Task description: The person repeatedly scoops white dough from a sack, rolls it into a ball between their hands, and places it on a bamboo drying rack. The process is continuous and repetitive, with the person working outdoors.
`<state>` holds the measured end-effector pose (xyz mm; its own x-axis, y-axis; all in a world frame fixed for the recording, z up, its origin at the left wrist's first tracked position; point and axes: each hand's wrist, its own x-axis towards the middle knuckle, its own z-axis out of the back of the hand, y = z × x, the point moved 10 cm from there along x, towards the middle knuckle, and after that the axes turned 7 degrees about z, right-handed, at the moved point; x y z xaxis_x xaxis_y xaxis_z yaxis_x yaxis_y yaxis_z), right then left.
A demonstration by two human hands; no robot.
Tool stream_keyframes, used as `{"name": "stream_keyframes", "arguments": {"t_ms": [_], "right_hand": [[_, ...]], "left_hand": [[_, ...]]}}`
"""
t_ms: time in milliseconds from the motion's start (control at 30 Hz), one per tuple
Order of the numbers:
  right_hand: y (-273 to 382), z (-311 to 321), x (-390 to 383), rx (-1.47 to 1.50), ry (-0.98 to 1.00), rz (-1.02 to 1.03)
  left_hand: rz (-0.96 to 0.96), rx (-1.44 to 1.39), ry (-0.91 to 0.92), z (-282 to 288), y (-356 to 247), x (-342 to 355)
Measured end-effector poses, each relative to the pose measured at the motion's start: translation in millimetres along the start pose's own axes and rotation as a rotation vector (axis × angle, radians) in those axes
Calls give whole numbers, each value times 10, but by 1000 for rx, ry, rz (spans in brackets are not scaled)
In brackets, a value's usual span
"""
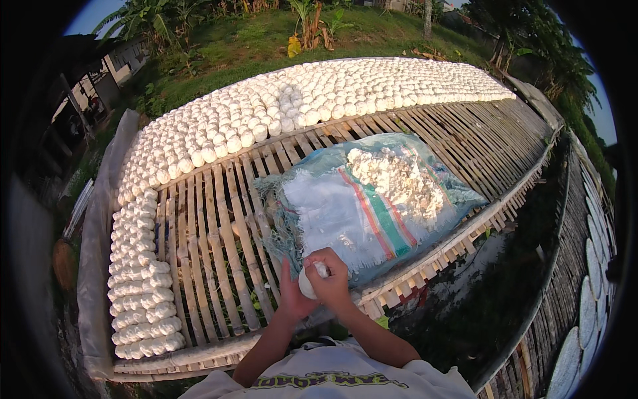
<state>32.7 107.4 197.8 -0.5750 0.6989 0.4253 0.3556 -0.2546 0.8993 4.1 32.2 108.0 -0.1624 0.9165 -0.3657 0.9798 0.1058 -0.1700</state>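
Note:
Between my hands, just above the near edge of the slatted rack (229, 266), is a rounded white lump (307, 283). My left hand (292, 297) cups it from the left and below, with one finger or the thumb sticking up. From the right, my right hand (330, 280) curls its fingers over the top of the lump. Ahead of my hands lies a woven plastic sack (325, 206) with red and green stripes, spread over blue-green netting (306, 159). A loose heap of crumbly white material (399, 183) sits on the sack.
Packed rows of white lumps (252, 110) cover the rack's far side and run down its left end. Gaps show between the bamboo slats. Another rack with grey-white flat rounds (587, 312) stands at the right. Grass (232, 46) and banana plants lie beyond.

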Motion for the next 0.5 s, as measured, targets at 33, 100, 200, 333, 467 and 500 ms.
{"name": "stream_keyframes", "arguments": {"t_ms": [33, 100, 200, 333, 467, 500], "right_hand": [[104, -71, -33, -54, 38, 62], [364, -191, -112, -95, 116, 217], [725, -411, -239, -552, 292, 525], [733, -806, -391, -518, 579, 533], [804, -1078, -492, -423, 660, 656], [812, -1150, -539, -390, 701, 676]], "left_hand": [[-57, -1, -109, 119, 0, -31], [-228, 41, -178, 230, -87, -86], [-342, 50, -240, 447, -191, -75], [-152, -98, -93, 736, -123, -4], [200, -279, 229, 829, 15, -235], [260, -298, 292, 841, 14, -341]]}}
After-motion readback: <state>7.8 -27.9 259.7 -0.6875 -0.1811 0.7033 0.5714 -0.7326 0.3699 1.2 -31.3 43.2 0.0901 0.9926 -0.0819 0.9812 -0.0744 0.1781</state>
